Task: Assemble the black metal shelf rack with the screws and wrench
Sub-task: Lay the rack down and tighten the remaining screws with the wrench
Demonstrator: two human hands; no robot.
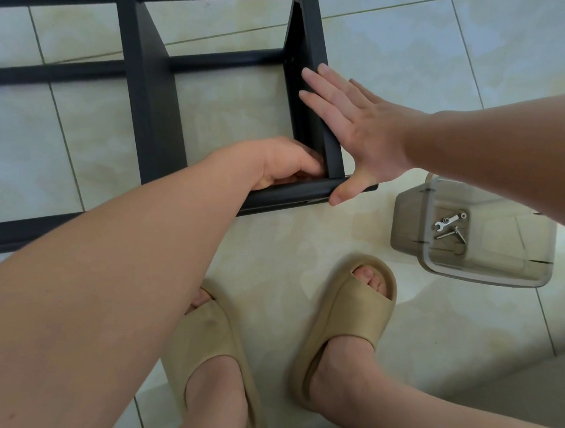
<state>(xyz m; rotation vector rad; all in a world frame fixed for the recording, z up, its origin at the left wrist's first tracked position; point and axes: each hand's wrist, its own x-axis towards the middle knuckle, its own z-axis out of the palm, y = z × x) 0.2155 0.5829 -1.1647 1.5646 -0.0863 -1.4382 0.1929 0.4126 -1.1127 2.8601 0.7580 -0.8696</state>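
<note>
The black metal shelf rack [148,106] lies on its side on the tiled floor, with long rails and two upright shelf panels. My left hand [284,166] is curled inside the near corner where the right panel meets the front rail; what its fingertips hold is hidden. My right hand [352,125] lies flat and open against the outer face of that right panel, its thumb resting on the end of the front rail. A small silver wrench [446,221] and two screws [452,233] lie in a clear plastic box [413,221] on the right.
My two feet in tan slide sandals [343,330] stand on the pale floor tiles just in front of the rack. The plastic box sits to the right of the rack's corner. A lower step or ledge [512,380] shows at bottom right.
</note>
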